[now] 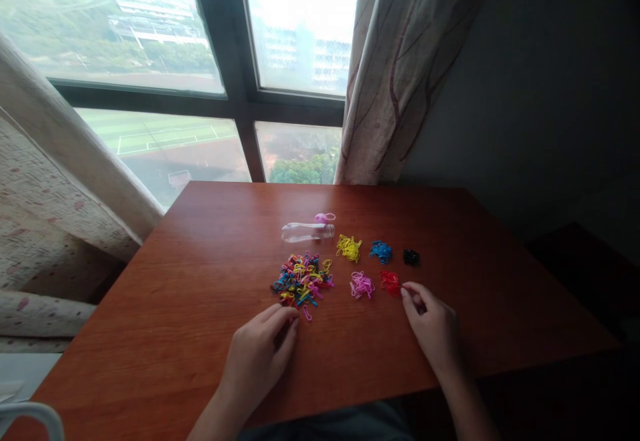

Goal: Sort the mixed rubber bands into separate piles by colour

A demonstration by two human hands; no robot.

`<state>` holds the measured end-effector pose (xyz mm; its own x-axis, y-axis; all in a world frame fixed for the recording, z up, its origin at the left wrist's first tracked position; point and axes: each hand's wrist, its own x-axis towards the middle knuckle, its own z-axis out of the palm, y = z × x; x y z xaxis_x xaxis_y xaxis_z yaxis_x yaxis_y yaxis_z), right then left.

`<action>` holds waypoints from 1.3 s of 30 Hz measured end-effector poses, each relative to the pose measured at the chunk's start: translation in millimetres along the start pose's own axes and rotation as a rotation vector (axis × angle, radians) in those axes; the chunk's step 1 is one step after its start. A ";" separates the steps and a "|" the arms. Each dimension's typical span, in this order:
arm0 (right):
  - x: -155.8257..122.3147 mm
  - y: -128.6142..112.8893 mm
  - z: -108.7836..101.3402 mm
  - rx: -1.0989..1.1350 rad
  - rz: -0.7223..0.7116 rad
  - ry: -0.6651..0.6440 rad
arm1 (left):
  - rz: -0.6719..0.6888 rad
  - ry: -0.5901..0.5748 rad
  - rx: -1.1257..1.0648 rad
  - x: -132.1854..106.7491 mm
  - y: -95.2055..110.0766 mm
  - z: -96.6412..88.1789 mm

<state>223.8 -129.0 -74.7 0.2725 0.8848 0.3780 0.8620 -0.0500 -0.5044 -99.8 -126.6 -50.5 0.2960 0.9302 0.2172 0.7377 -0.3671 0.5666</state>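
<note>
A mixed heap of small coloured rubber bands [303, 280] lies in the middle of the brown wooden table [200, 281]. To its right sit sorted little piles: yellow [349, 248], blue [381, 251], black [411, 257], pink [361, 286] and red [389, 282]. My left hand [263, 354] rests just below the mixed heap, fingers curled and pinched together near a loose pink band. My right hand [431, 326] is beside the red pile, its fingertips pinched at the pile's right edge; what they hold is too small to make out.
A clear plastic bottle [307, 232] lies on its side behind the heap, with a pink cap [325, 217] beside it. Curtains [400, 68] hang at the window behind the table. A white chair edge [30, 418] shows at the lower left.
</note>
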 end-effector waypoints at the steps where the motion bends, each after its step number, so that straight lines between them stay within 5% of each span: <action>1: -0.4 -0.4 0.1 -0.006 0.002 0.000 | -0.001 -0.001 0.000 -0.2 -0.1 0.1; 10: -12.7 -11.3 1.1 0.058 -0.006 0.023 | -0.009 0.004 0.010 1.2 0.9 0.2; 24: -42.2 -107.1 39.2 0.238 -0.311 -0.254 | -0.011 -0.001 -0.003 1.9 3.8 -1.9; 39: -40.1 -121.0 38.2 0.196 -0.284 -0.375 | -0.020 -0.024 0.031 1.1 6.9 -1.7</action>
<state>92.2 -140.7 -58.5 -0.1639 0.9581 0.2350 0.7738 0.2726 -0.5717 -95.4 -128.1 -45.0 0.2951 0.9371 0.1863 0.7624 -0.3485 0.5453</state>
